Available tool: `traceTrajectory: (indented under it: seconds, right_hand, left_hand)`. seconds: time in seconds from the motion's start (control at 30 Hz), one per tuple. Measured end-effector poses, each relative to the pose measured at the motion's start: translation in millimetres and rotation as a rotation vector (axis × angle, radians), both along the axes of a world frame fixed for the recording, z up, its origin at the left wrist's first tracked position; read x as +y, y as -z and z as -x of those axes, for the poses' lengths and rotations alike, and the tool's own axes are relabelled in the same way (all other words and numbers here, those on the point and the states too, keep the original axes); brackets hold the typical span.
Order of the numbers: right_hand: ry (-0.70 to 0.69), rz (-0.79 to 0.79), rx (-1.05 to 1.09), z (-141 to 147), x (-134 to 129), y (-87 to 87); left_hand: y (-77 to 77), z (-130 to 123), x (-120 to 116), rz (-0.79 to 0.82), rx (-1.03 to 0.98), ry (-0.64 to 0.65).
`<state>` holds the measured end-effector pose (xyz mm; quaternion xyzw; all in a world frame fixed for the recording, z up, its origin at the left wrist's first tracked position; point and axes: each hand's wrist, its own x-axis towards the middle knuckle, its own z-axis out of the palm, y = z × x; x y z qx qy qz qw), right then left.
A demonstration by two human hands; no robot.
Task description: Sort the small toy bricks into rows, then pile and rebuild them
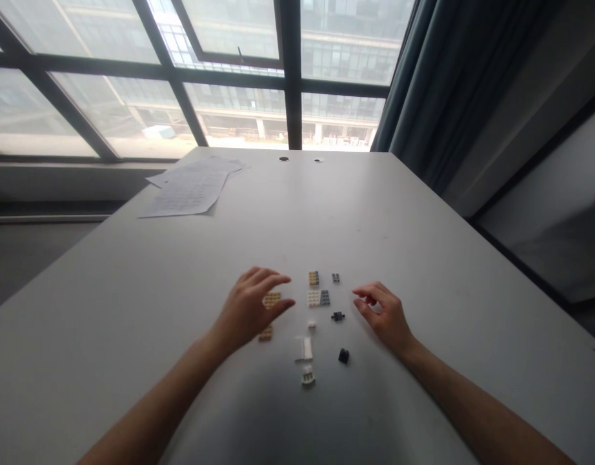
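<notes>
My left hand [253, 300] hovers over tan toy bricks [272, 299], its thumb and fingers spread apart with nothing between them. Partly behind its wrist lies an orange-tan brick [265, 334]. My right hand [382, 311] is loosely curled at the right of the bricks, with a small gap between thumb and forefinger and nothing seen in it. Between the hands lie a yellow and grey brick group [313, 278], cream bricks [313, 298] beside a dark grey one [325, 298], a small grey piece [335, 278] and a black piece with side pins [337, 316].
Nearer me lie a tiny white piece [312, 325], a white flat piece [306, 349], a white curved brick [308, 376] and a black brick [344, 356]. Printed papers [191, 190] rest at the white table's [413, 245] far left. Windows and a dark curtain [452, 84] stand beyond.
</notes>
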<state>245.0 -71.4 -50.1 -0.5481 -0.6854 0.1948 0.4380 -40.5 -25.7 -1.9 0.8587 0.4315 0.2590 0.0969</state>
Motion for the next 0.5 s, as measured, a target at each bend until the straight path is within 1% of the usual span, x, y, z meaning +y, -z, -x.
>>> traceTrajectory:
  seconds: [0.03, 0.1, 0.17, 0.23, 0.3, 0.5]
  right_hand:
    - [-0.006, 0.003, -0.002, 0, 0, -0.3]
    - [-0.014, 0.006, -0.004, 1, 0, -0.5]
    - [-0.012, 0.015, -0.005, 1, 0, -0.4]
    - [0.000, 0.018, -0.006, 0, 1, 0.1]
    - [0.013, 0.020, -0.006, 0, 1, 0.7]
    - [0.017, 0.055, -0.001, -2, 3, 1.7]
  left_hand:
    - [4.7, 16, 9, 0.044, -0.033, -0.018]
    - [17.6, 40, 19, 0.152, -0.022, 0.003]
    - [30.6, 50, 21, 0.224, -0.014, 0.055]
    - [39.6, 51, 20, 0.248, -0.016, 0.097]
    - [43.6, 48, 19, 0.248, -0.027, 0.112]
    - [43.5, 44, 22, 0.253, -0.027, 0.102]
